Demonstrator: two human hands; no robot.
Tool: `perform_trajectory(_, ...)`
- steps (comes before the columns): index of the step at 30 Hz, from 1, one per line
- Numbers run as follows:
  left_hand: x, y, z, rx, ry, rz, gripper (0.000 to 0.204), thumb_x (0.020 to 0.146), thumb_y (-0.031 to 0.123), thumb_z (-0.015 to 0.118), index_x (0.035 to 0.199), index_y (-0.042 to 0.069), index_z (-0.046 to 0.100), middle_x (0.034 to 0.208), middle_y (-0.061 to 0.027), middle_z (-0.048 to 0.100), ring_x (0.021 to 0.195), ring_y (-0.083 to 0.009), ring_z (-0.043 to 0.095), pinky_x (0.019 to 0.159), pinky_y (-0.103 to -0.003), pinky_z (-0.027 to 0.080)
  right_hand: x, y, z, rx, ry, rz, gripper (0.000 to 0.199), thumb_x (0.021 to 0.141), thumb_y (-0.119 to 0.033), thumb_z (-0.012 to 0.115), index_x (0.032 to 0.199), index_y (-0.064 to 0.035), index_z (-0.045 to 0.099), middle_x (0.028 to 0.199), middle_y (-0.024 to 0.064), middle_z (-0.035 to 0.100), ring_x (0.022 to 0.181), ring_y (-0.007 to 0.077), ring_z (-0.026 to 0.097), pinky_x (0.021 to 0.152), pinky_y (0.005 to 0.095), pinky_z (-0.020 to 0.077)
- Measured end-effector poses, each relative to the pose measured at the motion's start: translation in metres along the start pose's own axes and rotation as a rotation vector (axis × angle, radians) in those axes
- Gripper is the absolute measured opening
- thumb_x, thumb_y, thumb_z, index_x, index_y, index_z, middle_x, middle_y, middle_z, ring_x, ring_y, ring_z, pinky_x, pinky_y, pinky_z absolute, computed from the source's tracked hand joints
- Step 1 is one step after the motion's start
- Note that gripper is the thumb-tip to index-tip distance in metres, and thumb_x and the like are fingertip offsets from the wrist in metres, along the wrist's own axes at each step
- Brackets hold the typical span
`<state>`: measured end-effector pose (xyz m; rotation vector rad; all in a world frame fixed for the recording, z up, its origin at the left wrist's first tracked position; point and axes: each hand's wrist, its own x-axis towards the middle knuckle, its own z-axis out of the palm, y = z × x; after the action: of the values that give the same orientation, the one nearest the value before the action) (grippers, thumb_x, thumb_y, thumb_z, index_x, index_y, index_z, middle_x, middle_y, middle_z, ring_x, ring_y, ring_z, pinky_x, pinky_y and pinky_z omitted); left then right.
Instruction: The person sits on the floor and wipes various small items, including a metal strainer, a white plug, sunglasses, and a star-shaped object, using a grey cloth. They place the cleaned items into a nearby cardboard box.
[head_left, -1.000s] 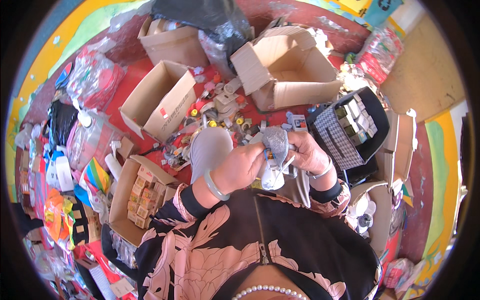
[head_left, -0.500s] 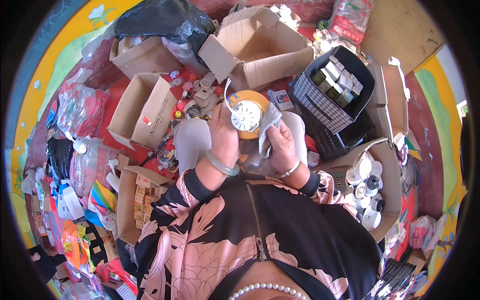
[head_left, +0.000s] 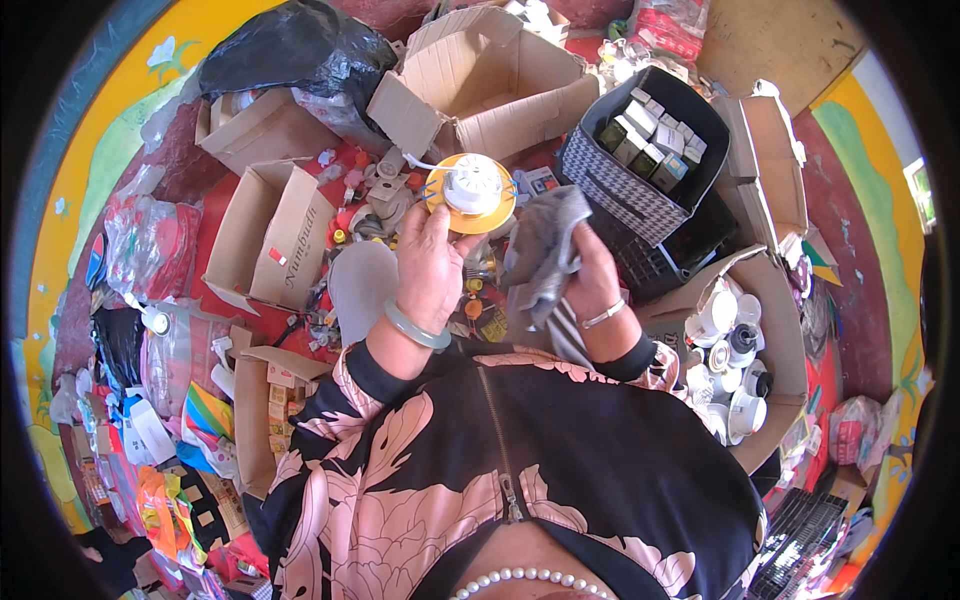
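Observation:
My left hand (head_left: 430, 262) holds up a round light fitting (head_left: 470, 192) with a yellow-orange rim and a white centre; a green bangle sits on that wrist. My right hand (head_left: 585, 285) grips a bunched grey cloth (head_left: 540, 258) just right of the fitting, a thin bracelet on its wrist. Both hands are raised in front of my chest, above a red floor strewn with small parts.
A big open cardboard box (head_left: 490, 75) lies ahead, two smaller ones (head_left: 265, 235) to the left. A black basket of small boxes (head_left: 640, 150) sits right of centre. A carton of white fittings (head_left: 735, 360) stands at my right. A black plastic bag (head_left: 290, 50) lies far left.
The fitting has been lifted higher and further from me in my left hand. The cloth has come off its face and now hangs bunched in my right hand beside it.

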<state>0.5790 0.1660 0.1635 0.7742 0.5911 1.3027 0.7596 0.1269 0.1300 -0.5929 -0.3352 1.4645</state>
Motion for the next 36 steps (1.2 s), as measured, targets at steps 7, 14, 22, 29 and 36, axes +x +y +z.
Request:
perform_trajectory(7,-0.02,-0.031,0.024,0.132,-0.12,-0.151,0.023,0.093,0.006,0.039,0.115,0.008,0.044,0.109,-0.0042,0.053,0.095,-0.0138,0.056,0.077,-0.029,0.051,-0.003,0.001,0.014,-0.136,0.003,-0.091,0.024,0.083,-0.006,0.05,0.107,-0.004,0.053,0.095,0.0055,0.061,0.083,0.0163,0.06,0.078,0.0302,0.0482)
perform_trajectory(14,-0.01,-0.041,0.025,0.11,-0.06,-0.21,0.027,0.093,0.011,0.04,0.118,0.002,0.043,0.112,-0.01,0.054,0.099,-0.0205,0.056,0.086,-0.033,0.046,-0.027,0.027,-0.001,-0.342,-0.066,-0.047,0.028,0.091,-0.018,0.046,0.114,-0.0028,0.049,0.103,0.0028,0.054,0.095,0.0112,0.049,0.086,0.028,0.0403)
perform_trajectory(22,0.009,-0.067,0.013,-0.057,-0.36,-0.316,0.041,0.088,0.024,0.05,0.124,0.004,0.042,0.125,-0.0082,0.047,0.115,-0.0211,0.045,0.098,-0.036,0.032,-0.018,0.027,-0.036,-0.372,0.278,-0.062,0.045,0.089,-0.026,0.05,0.124,0.0014,0.042,0.12,0.0117,0.049,0.106,0.0178,0.047,0.091,0.0288,0.0378)
perform_trajectory(29,-0.011,-0.076,0.043,0.144,-0.305,-0.406,0.05,0.083,0.031,0.058,0.124,0.005,0.044,0.122,-0.0052,0.049,0.115,-0.0184,0.045,0.098,-0.034,0.032,-0.006,0.017,-0.066,-1.073,-0.133,-0.638,0.033,0.078,-0.025,0.061,0.103,-0.0034,0.056,0.091,0.0148,0.06,0.085,0.0276,0.058,0.071,0.0347,0.0451)
perform_trajectory(36,-0.005,-0.079,0.066,0.118,-0.262,-0.596,0.036,0.088,0.021,0.051,0.119,0.002,0.049,0.113,-0.0081,0.056,0.103,-0.021,0.054,0.09,-0.034,0.042,-0.068,-0.065,-0.029,-1.604,0.282,-0.676,0.041,0.071,-0.014,0.066,0.108,-0.0069,0.051,0.1,0.0135,0.054,0.084,0.0296,0.056,0.07,0.0366,0.0479)
